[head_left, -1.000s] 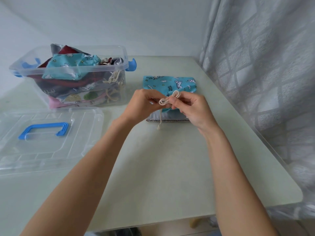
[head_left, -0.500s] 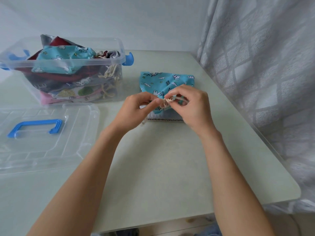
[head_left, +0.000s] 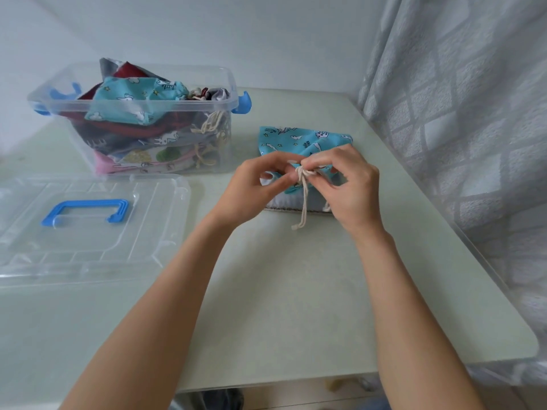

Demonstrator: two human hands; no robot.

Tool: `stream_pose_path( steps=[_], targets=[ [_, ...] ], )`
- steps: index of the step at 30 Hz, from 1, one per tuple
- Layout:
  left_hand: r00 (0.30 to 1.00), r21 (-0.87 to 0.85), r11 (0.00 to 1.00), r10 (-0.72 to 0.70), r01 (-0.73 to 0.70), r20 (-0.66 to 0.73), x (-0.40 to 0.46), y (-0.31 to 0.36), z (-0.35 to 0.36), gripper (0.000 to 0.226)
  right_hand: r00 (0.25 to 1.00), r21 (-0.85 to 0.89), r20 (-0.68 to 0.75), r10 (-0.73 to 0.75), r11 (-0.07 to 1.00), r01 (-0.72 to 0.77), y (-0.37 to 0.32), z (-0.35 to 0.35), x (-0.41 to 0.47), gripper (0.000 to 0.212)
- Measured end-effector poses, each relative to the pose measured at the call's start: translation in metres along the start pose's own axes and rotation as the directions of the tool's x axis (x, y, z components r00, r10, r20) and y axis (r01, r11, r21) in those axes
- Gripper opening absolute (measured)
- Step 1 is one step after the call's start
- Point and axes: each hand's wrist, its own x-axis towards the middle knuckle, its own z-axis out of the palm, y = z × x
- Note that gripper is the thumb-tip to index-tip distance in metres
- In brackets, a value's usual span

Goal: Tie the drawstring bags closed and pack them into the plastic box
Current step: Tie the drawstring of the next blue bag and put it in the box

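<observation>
A turquoise drawstring bag (head_left: pixel 299 139) with white animal prints lies on the table, on top of a grey bag (head_left: pixel 288 202). Its mouth is gathered, and a cream drawstring (head_left: pixel 302 199) hangs from the gather toward me. My left hand (head_left: pixel 254 184) pinches the gathered mouth from the left. My right hand (head_left: pixel 346 184) pinches the cord at the same spot from the right. The clear plastic box (head_left: pixel 228 84) with blue latches stands at the back left, filled with several tied bags.
The box's clear lid (head_left: pixel 88 244) with a blue handle lies flat at the left, near the table's front. A grey patterned curtain (head_left: pixel 461 113) hangs along the table's right edge. The table's front edge runs just below my forearms.
The loops held up a second ago are gone; the cord is now pulled tight at the bag's mouth, with its ends hanging down. Both hands stayed at the bag.
</observation>
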Motion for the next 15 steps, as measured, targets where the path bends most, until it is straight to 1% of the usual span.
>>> stream_pose_path(
  steps=[2,3,4,5,6,7,8,9,10,13,14,15],
  targets=[
    [1.0,0.044,0.999,-0.003,0.004,-0.02,0.0,0.001,-0.002,0.016,1.0,0.004,0.007,-0.009,1.0,0.009,0.002,0.0,-0.001,0.006],
    [0.999,0.131,0.991,0.032,-0.026,-0.04,0.0,0.001,-0.004,0.016,1.0,0.003,0.016,-0.015,1.0,0.015,0.003,0.0,-0.001,0.006],
    [0.992,0.284,0.955,0.11,-0.088,-0.062,0.0,0.002,-0.007,0.015,0.999,0.001,0.029,-0.021,1.0,0.021,0.004,0.001,-0.001,0.006],
    [0.974,0.464,0.871,0.215,-0.16,-0.066,0.0,0.002,-0.009,0.016,0.999,0.001,0.043,-0.026,1.0,0.025,0.005,0.001,-0.002,0.006],
    [0.952,0.603,0.768,0.303,-0.215,-0.046,0.0,0.001,-0.011,0.016,0.998,0.007,0.057,-0.027,1.0,0.026,0.006,0.002,-0.002,0.006],
    [0.938,0.674,0.698,0.345,-0.241,-0.022,0.001,-0.001,-0.014,0.016,0.998,0.015,0.067,-0.023,1.0,0.022,0.007,0.003,-0.002,0.007],
    [0.94,0.691,0.682,0.34,-0.238,-0.012,0.001,-0.002,-0.015,0.015,0.997,0.027,0.074,-0.017,1.0,0.015,0.006,0.003,-0.002,0.007],
    [0.953,0.673,0.708,0.304,-0.215,-0.014,0.001,-0.002,-0.015,0.014,0.997,0.039,0.079,-0.009,0.999,0.006,0.006,0.003,-0.002,0.007],
    [0.967,0.628,0.755,0.255,-0.187,-0.018,0.0,-0.003,-0.015,0.014,0.997,0.051,0.081,0.004,0.999,-0.008,0.006,0.003,-0.002,0.007],
    [0.987,0.405,0.911,0.128,-0.08,-0.093,-0.001,-0.002,-0.014,0.006,0.995,0.121,0.06,0.082,0.989,-0.089,0.006,0.003,-0.003,0.009],
    [0.987,0.328,0.943,0.097,-0.051,-0.126,-0.002,0.0,-0.013,0.002,0.993,0.14,0.048,0.11,0.983,-0.116,0.006,0.002,-0.004,0.01],
    [0.986,0.263,0.964,0.074,-0.032,-0.152,-0.001,0.002,-0.013,0.005,0.99,0.155,0.036,0.134,0.978,-0.138,0.006,0.002,-0.004,0.011]
  ],
)
